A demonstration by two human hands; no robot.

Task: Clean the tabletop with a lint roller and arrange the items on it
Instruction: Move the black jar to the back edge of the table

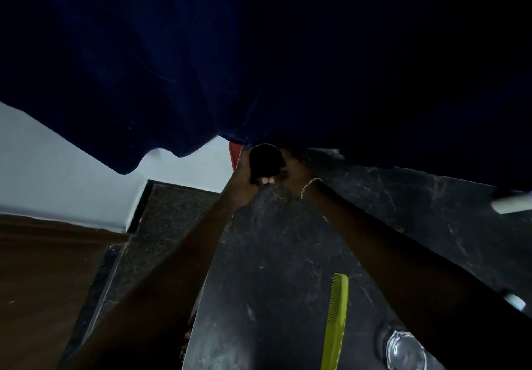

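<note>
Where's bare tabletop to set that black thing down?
The widest bare patch of the dark tabletop runs between the two forearms, from the hands down to the green comb. A second patch lies right of the right arm, below the blue curtain. It is crowded at the near right, where comb and clear glass sit close.

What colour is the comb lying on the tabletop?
Lime green: the long, narrow plastic comb lies on the dark marble tabletop, clearest in the head view.

Both hands on a black round object [266,160] beneath dark blue curtain [201,67].
</note>
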